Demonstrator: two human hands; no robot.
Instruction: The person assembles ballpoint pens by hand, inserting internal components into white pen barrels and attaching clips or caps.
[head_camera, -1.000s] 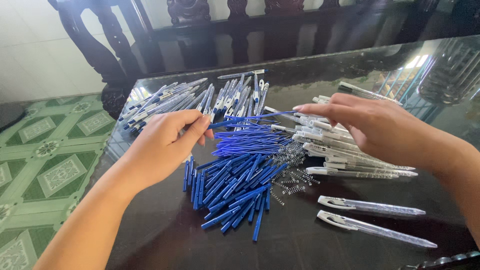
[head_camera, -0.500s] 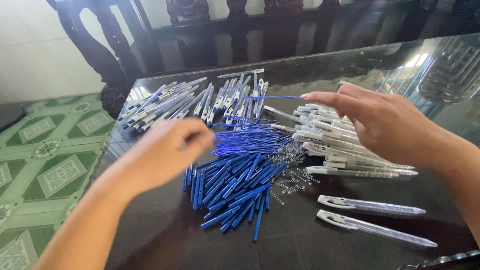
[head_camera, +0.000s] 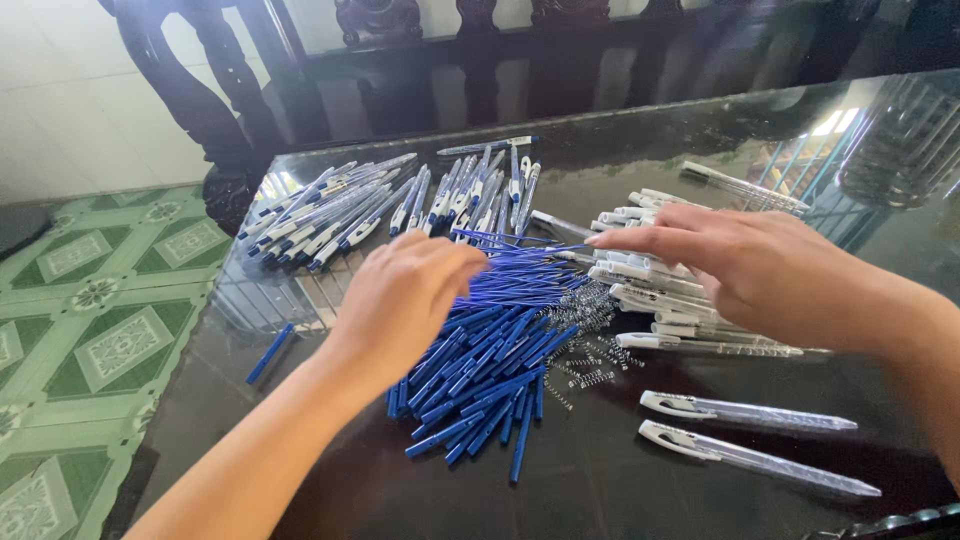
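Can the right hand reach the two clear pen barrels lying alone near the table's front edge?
Probably yes: the right hand hovers over the white pile, and nothing lies between it and the two clear pen barrels.

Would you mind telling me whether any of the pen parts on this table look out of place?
One blue pen part lies alone near the left edge of the glass-topped table, well apart from the blue pile under the left hand. Small springs are scattered loosely beside that pile.

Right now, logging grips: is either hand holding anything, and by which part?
Cannot tell. The left hand covers the blue refill pile; the right hand rests on the clear barrels.
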